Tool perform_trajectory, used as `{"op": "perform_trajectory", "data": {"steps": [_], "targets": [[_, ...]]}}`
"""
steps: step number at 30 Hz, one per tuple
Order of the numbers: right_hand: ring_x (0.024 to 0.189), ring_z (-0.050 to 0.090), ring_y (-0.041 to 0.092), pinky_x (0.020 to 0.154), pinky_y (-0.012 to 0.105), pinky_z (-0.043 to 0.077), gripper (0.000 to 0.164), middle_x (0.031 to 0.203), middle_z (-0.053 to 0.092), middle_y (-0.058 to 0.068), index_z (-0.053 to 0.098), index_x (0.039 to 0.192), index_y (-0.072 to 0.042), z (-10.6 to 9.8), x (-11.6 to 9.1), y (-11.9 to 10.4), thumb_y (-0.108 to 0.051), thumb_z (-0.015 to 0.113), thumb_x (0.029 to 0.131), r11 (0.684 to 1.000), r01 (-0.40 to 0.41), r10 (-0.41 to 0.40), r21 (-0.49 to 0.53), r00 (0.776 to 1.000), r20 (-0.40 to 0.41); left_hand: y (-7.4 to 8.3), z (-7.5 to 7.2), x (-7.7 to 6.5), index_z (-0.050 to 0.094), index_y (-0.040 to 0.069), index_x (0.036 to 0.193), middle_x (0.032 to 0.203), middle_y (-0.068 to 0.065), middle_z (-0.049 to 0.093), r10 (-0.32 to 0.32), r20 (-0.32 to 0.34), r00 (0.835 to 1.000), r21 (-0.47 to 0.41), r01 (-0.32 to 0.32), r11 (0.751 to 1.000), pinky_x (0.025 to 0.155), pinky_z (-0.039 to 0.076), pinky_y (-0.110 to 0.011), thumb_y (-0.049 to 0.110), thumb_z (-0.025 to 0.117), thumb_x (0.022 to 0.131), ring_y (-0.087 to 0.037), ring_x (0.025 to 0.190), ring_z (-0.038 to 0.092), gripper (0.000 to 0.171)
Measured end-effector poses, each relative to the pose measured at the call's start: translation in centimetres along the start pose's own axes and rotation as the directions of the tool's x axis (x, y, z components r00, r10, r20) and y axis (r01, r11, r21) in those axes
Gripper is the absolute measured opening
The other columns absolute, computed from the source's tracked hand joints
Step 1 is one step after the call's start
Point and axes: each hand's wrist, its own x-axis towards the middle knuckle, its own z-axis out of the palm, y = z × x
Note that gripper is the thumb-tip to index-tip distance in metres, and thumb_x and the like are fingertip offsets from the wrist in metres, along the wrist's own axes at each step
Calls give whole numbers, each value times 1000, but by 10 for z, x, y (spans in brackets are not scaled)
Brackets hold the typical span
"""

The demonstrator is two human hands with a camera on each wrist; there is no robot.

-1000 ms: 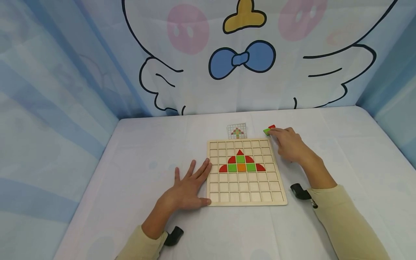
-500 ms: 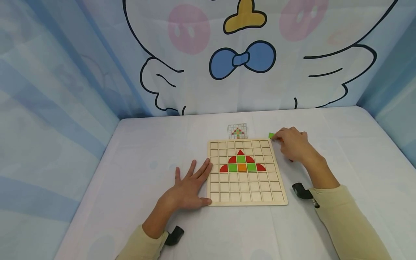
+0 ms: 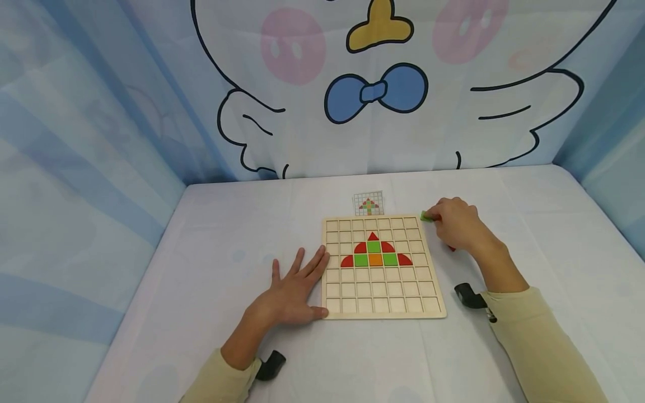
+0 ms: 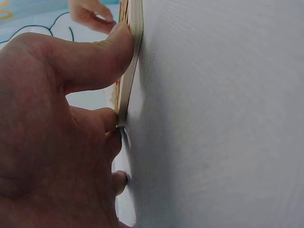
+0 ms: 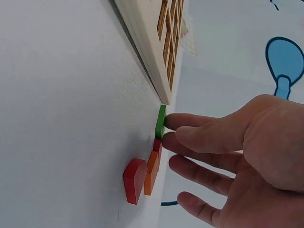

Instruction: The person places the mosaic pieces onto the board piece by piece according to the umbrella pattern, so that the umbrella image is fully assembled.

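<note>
A wooden grid board (image 3: 388, 290) lies on the white table, with red, green and orange tiles set in a triangular pattern. My left hand (image 3: 294, 296) rests spread at the board's left edge; in the left wrist view its thumb (image 4: 107, 59) lies against the rim. Off the board's far right corner, my right hand (image 3: 456, 221) touches a small green tile (image 5: 161, 121) with its fingertips. Beside that tile, in the right wrist view, lie an orange tile (image 5: 151, 173), a red tile with a curved side (image 5: 135, 180) and another red piece (image 5: 157, 145), partly hidden.
A small printed pattern card (image 3: 369, 204) lies against the board's far edge, showing a coloured figure on a grid. Behind the table hangs a cloth backdrop (image 3: 373, 140) with a cartoon drawing. Black wrist cameras sit at both sleeves.
The green tile has slid nearer and to the right, to the board's far right corner, under my right fingertips. The red piece seen beside it earlier is now hidden there. My left hand stays put.
</note>
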Motion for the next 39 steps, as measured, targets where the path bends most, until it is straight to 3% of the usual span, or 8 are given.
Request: {"op": "perform_trajectory", "data": {"steps": [7,14,32,39], "targets": [[113,52,44,99,64,43,29,123,66,27,74,117,5,0,2,3,4,62,91,998,-23,23,59,1000,4,0,0,0,13,25,169,177,10,1,-3,2,1000,3,3,1000,120,-3,-78,46,75,89,-32,164,-4,103],[101,55,37,88,50,50,29,109,70,24,75,113,4,1,3,4,7,60,88,995,-27,26,99,1000,14,0,0,0,14,24,169,177,9,1,-3,0,1000,-1,3,1000,120,-3,-78,46,75,89,-32,164,-4,104],[99,55,35,79,43,50,25,103,70,21,76,108,2,3,2,7,8,64,86,992,-41,39,117,999,20,-1,1,1,14,26,169,177,11,1,-6,2,1000,-4,6,1000,120,-4,-77,46,75,89,-31,164,-5,103],[92,56,33,65,34,49,27,100,68,19,76,107,0,-1,0,4,8,62,85,989,-60,56,134,998,34,-1,1,1,14,25,169,177,11,1,-5,4,1000,-2,5,1000,120,-4,-77,46,76,89,-31,164,-4,104]]}}
